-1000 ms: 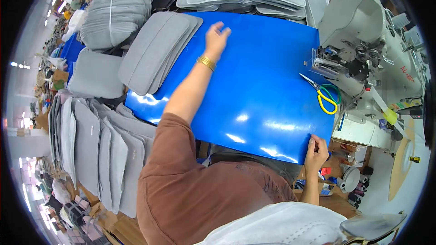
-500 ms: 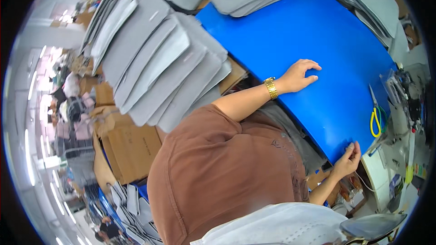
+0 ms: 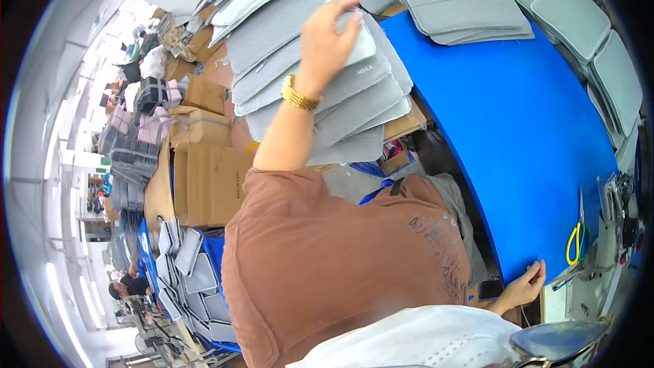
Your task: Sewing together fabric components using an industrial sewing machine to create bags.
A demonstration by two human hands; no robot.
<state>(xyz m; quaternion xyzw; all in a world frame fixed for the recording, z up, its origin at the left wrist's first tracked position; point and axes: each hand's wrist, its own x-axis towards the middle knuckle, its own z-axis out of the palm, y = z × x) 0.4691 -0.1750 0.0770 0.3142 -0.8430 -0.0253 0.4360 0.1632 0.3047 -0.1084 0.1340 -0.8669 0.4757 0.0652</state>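
My left hand (image 3: pixel 330 37) is raised over a fanned stack of grey padded pieces (image 3: pixel 368 105), its fingers curved and apart at the pieces' upper edge; whether they touch is hard to tell. A gold watch is on that wrist. My right hand (image 3: pixel 528 279) is closed at the near right edge of the blue work surface (image 3: pixel 511 129), fingers on that edge. Just above it lie scissors (image 3: pixel 574 242) with yellow and green handles. Another stack of grey pieces (image 3: pixel 463 7) sits at the surface's far end.
Light grey bordered pieces (image 3: pixel 572 20) are piled along the right side, with machine parts (image 3: pixel 613 211) below. At left stand cardboard boxes (image 3: pixel 211 184) and a blue bin of grey pieces (image 3: pixel 197 279). A co-worker (image 3: pixel 129 286) in a dark top is at the lower left.
My left hand has moved from over the blue surface up onto the grey stack at left. The view has swung leftward. My right hand stays at the blue surface's edge.
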